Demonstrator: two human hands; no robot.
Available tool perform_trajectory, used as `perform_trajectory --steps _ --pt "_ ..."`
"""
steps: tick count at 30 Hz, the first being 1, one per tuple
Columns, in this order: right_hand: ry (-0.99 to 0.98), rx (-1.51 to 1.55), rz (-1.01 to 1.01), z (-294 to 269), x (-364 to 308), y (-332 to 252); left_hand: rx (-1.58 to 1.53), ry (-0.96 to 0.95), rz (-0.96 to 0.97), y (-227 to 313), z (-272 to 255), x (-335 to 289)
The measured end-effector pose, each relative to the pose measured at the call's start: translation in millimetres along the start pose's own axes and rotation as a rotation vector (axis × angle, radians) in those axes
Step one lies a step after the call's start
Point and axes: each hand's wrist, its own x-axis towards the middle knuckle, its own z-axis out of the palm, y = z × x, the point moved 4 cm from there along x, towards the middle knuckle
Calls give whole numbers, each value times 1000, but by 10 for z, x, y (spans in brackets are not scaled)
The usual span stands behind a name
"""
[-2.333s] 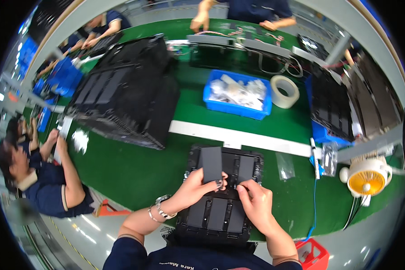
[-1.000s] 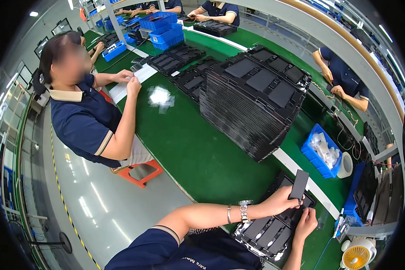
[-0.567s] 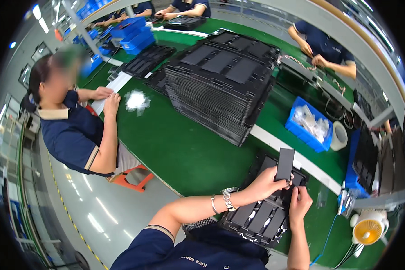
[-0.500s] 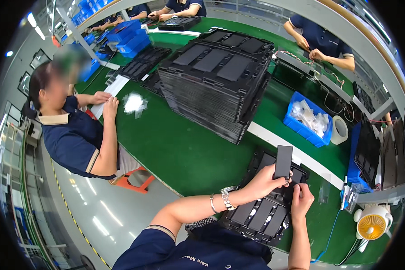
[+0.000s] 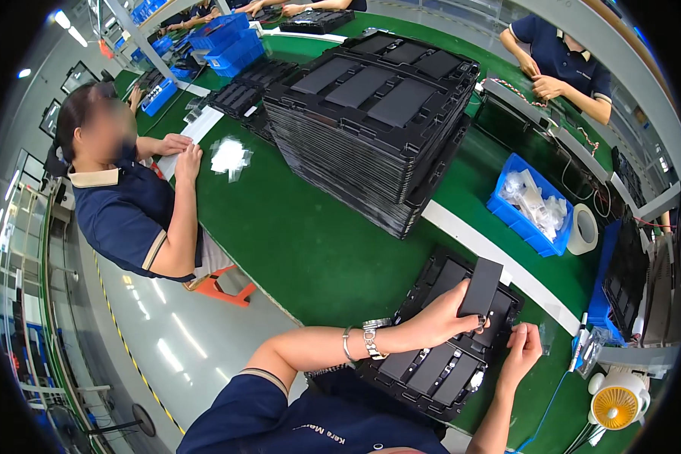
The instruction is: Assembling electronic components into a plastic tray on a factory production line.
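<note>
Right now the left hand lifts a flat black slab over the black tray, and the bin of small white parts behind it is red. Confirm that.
Not quite: the bin is blue, as the head view shows. The left hand does lift the flat black slab over the black tray.

Factory assembly line: green workbench (image 5: 295, 242), stacked black trays (image 5: 371, 121), uniformed co-workers (image 5: 129, 204).

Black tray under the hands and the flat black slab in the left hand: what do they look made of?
Tray: likely thin moulded plastic, with formed pockets and ribs and a slight sheen. Slab in the left hand: smooth, matte dark grey, rigid flat panel; plastic or coated metal, can't tell which.
</note>
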Motion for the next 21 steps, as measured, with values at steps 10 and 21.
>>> perform_trajectory --steps 10,21 --pt "-76 -1 173 33 28 -118 -50 41 -30 -37 -38 -10" --pt "-88 32 91 -45 -32 -38 -13 80 -31 63 39 49"
